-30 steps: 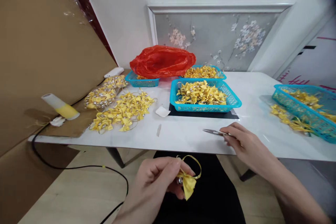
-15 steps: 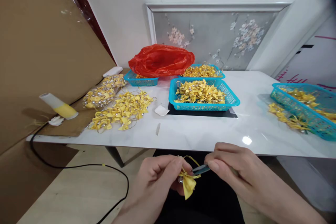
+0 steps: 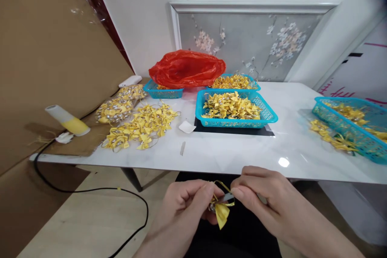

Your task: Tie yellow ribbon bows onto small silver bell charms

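Left hand [image 3: 189, 201] pinches a yellow bow [image 3: 222, 215], right hand [image 3: 269, 197] snips [image 3: 226, 197] (both near the table edge [image 3: 163, 168]).

Backed by a white wall [image 3: 139, 12] with a framed gray blossom panel [image 3: 236, 42]; furnished with a glossy white surface [image 3: 211, 149] over pale flooring [image 3: 81, 221].

I take this for a small craft workspace, perhaps set up in a home, though I can't tell which for certain. Yellow bows [image 3: 232, 107], many and much alike, fill blue baskets [image 3: 236, 124] and lie in a loose heap [image 3: 142, 125] on the white table [image 3: 211, 149], so I read handwork in quantity. The wall's moulded blossom panel [image 3: 242, 36] and the pale wood-look floor [image 3: 78, 209] seem domestic to me, while the big cardboard sheet [image 3: 54, 48] at my left looks makeshift.
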